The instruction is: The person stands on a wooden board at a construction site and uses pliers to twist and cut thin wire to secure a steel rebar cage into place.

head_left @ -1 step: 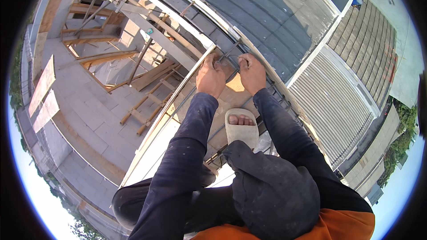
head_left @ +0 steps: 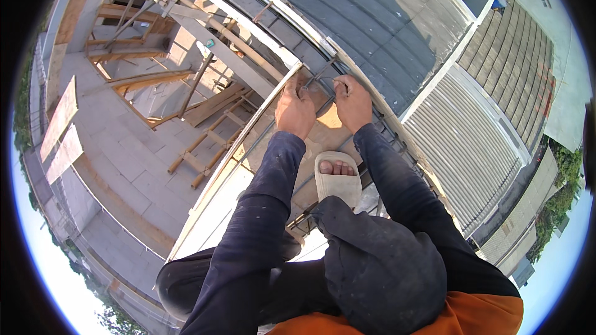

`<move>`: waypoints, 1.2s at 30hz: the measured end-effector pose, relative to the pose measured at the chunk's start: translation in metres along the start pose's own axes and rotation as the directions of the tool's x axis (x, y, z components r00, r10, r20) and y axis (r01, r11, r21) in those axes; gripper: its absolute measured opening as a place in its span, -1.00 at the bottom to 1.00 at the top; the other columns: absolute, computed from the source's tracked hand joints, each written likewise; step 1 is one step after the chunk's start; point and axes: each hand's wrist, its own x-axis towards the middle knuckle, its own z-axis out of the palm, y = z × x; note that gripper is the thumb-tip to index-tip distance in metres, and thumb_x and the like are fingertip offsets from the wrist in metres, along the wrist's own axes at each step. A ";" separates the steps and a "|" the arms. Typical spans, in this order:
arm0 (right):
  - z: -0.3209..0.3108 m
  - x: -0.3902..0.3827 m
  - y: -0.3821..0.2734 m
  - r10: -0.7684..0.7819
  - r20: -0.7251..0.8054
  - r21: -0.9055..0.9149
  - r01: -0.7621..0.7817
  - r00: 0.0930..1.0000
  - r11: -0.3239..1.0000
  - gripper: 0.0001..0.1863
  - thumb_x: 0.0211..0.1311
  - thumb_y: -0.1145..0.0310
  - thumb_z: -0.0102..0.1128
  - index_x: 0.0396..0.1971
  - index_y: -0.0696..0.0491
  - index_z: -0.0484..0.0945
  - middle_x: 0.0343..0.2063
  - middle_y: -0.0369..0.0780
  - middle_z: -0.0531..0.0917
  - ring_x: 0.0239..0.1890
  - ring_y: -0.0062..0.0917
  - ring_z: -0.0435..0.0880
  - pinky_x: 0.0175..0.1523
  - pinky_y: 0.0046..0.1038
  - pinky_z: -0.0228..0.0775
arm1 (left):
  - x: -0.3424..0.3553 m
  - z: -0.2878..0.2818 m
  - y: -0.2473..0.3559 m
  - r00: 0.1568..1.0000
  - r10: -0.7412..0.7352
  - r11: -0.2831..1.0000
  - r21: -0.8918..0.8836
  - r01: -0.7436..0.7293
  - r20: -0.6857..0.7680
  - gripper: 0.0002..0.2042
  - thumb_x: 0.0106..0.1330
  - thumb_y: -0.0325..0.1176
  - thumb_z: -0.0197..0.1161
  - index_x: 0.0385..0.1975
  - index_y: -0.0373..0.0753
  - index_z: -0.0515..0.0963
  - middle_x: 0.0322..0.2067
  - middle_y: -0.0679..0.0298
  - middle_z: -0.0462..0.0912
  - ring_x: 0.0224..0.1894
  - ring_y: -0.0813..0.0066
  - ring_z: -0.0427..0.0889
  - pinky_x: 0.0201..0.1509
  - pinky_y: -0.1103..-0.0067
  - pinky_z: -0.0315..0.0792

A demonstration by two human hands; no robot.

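1. Across the frame from upper left to lower right: board-sided channel (head_left: 321,136), with both hands inside it, above centre.
2. Just above centre, inside the channel: dark steel bars (head_left: 320,75), mostly along its length, with shorter ones crossing between the hands; set beyond the fingertips, toward the frame's top.
3. Left of the crossing: left hand (head_left: 294,108), close beside the bars, grip curled inward; cannot tell whether holding anything.
4. Right of it: right hand (head_left: 352,104), grip pinched, apparently on wire.
5. Between both: thin wire (head_left: 331,79), curving leftward from the right fingertips, nearer that hand.
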 end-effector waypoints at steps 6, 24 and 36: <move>-0.002 0.004 0.016 -0.044 -0.069 0.015 0.045 0.997 0.999 -0.78 0.43 0.22 0.15 -0.10 -0.05 0.71 -0.30 -0.05 0.77 -0.19 -0.03 0.75 -0.07 -0.12 0.53 | -0.002 -0.003 0.025 0.835 -0.439 0.605 -0.578 0.548 0.331 -0.60 0.52 -0.34 0.12 0.30 -0.26 0.48 -0.20 0.20 0.72 -0.39 0.44 0.69 -0.40 0.49 0.58; -0.009 0.020 -0.010 0.137 0.267 0.388 -0.236 0.954 0.891 -0.71 0.43 0.28 0.18 -0.18 0.21 0.73 -0.54 -0.22 0.70 -0.53 -0.51 0.62 -0.31 -0.42 0.43 | 0.005 0.024 0.045 0.849 -0.523 0.531 -0.749 0.397 0.079 -0.83 0.40 -0.41 0.30 -0.14 -0.38 0.60 -0.34 0.23 0.70 -0.44 0.51 0.66 -0.52 0.57 0.56; -0.031 0.020 -0.026 0.245 0.452 0.433 -0.451 0.858 0.780 -0.70 0.48 0.29 0.14 -0.02 0.20 0.68 -0.50 -0.27 0.71 -0.66 -0.70 0.51 -0.59 -0.60 0.31 | 0.004 0.032 0.045 0.844 -0.532 0.407 -0.856 0.319 0.061 -0.86 0.39 -0.44 0.31 -0.22 -0.39 0.60 -0.38 0.25 0.66 -0.47 0.55 0.59 -0.47 0.54 0.49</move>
